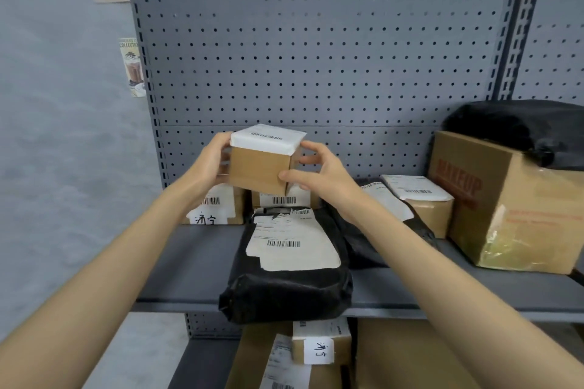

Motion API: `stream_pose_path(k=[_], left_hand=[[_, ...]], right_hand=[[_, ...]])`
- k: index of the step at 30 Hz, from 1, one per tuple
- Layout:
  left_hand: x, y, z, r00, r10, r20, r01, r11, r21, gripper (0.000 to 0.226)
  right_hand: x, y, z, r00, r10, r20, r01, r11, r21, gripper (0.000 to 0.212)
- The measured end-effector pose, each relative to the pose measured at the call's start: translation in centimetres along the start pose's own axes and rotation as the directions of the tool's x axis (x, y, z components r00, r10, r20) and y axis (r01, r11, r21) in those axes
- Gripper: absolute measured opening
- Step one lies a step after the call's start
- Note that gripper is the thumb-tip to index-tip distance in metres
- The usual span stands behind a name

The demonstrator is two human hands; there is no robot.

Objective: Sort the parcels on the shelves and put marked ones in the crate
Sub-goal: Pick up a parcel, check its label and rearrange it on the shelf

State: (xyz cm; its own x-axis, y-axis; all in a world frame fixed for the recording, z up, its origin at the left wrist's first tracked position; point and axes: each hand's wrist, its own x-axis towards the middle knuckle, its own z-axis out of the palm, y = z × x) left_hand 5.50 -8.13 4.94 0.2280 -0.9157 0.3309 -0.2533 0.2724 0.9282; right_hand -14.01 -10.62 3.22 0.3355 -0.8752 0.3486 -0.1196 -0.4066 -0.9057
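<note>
Left hand (208,164) cups the small cardboard box (260,170) on its left face, fingers curled round it, lifted above the shelf (189,262). Stiff and probably light, so opposite faces suit. Right hand (319,174) pinches the near corner, thumb in front.

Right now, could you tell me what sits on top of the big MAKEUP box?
A black plastic bag rests on the MAKEUP box, covering its rear top; its contents are hidden.
</note>
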Motion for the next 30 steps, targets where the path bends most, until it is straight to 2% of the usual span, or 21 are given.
stream_pose_path(k=[6, 11, 15, 19, 23, 27, 30], left_hand=[[-1.5, -2.1, -4.9, 0.98, -0.14, -0.145, 0.137, 0.99, -0.029, 0.027], [-3.6, -3.2, -8.3, 0.962, -0.179, -0.206, 0.178, 0.984, -0.025, 0.028], [-4.8, -3.7, -9.5, 0.966, -0.161, -0.202, 0.187, 0.975, 0.118, 0.031], [-5.5, -4.9, -9.9, 0.956, -0.28, -0.085, 0.292, 0.935, 0.201, 0.022], [-5.0, -6.2, -8.7, 0.936, -0.35, -0.024, 0.347, 0.912, 0.217, 0.024], [-4.3, -6.5, -8.0, 0.919, -0.389, -0.063, 0.392, 0.887, 0.246, 0.029], [-3.7, -6.0, -7.3, 0.92, -0.38, -0.094, 0.39, 0.866, 0.312, 0.023]], right_hand=[[1.1, -0.1, 4.9, 0.983, 0.036, 0.178, -0.006, 0.986, -0.165, 0.094], [1.2, -0.2, 8.2, 0.955, -0.019, 0.296, 0.089, 0.97, -0.225, 0.096], [0.5, -0.3, 9.6, 0.924, -0.035, 0.38, 0.156, 0.943, -0.293, 0.088], [0.2, 0.2, 9.5, 0.877, 0.106, 0.468, 0.113, 0.902, -0.417, 0.086], [0.1, 0.9, 9.0, 0.868, 0.2, 0.454, 0.046, 0.878, -0.476, 0.085], [0.2, 1.0, 8.7, 0.879, 0.183, 0.441, 0.066, 0.868, -0.491, 0.086], [0.0, 0.8, 7.9, 0.897, 0.142, 0.42, 0.098, 0.861, -0.499, 0.087]])
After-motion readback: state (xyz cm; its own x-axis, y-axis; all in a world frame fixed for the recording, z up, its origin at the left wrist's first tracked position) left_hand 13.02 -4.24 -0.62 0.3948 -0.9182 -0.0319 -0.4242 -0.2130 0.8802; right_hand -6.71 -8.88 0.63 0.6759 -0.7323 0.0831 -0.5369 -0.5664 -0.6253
